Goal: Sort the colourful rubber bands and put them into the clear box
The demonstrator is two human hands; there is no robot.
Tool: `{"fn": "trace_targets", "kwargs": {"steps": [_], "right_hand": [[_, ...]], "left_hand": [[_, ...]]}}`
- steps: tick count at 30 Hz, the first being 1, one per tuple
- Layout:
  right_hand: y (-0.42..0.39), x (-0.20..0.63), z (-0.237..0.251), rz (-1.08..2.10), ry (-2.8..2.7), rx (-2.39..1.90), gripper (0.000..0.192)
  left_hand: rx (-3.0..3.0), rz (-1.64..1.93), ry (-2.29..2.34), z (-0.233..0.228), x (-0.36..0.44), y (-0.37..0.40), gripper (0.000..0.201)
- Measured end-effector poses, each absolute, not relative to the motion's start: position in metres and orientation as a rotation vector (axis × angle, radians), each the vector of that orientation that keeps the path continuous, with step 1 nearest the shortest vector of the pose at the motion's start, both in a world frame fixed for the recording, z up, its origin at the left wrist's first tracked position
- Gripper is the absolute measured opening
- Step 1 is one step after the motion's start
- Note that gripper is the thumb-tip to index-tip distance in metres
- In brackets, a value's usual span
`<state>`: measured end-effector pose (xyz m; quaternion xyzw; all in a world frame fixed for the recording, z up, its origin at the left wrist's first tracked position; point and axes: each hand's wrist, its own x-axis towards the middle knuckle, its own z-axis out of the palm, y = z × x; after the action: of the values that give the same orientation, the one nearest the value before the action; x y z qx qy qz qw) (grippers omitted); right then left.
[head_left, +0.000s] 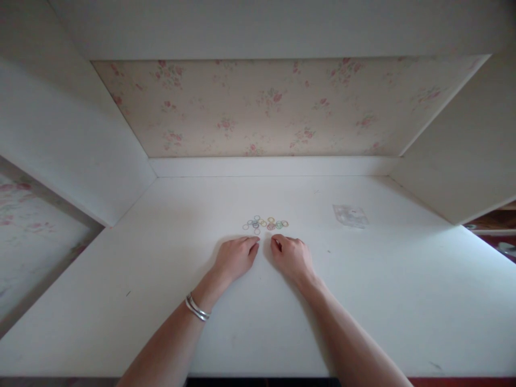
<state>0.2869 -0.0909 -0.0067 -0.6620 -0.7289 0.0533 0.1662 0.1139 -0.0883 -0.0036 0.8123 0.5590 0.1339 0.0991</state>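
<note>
"From my distant seat I lost the rings. Where were they?"

"I saw them, thin and coloured, in a loose cluster just beyond both sets of fingertips. Its long axis ran left to right, across the fingers."

"Which hand was nearer?"

"Little separated them. The left hand sat just short of a pale ring at the cluster's near side; the right hand, just short of a reddish ring."

"And the fingers?"

"Curled inward on both hands, thumbs near the index fingers. I couldn't tell whether they pressed together or pinched anything."

"Edges, room to move?"

"A narrow gap parted the fingertips. White tabletop stretched well past the fingers on both sides. A clear plastic bag lay rightward and farther off. Beyond the rings stood a pale ledge; the front edge ran well behind the fingers."
</note>
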Motion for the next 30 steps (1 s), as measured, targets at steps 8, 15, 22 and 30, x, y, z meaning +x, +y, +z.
{"fn": "trace_targets", "kwargs": {"steps": [8,15,22,30], "right_hand": [[-0.091,0.286,-0.007,0.146,-2.124,-1.873,0.033],[-0.089,0.286,-0.008,0.179,-2.149,-1.795,0.031],[-0.086,0.289,-0.011,0.238,-2.146,-1.728,0.031],[-0.082,0.291,-0.012,0.338,-2.075,-1.754,0.031]], "left_hand": [[2.348,0.318,1.799,-0.003,0.12,-0.085,0.037],[2.288,0.323,1.795,0.001,0.123,-0.072,0.026],[2.336,0.272,1.753,0.002,0.124,-0.078,0.027],[2.36,0.446,1.619,0.005,0.113,-0.085,0.023]]}}
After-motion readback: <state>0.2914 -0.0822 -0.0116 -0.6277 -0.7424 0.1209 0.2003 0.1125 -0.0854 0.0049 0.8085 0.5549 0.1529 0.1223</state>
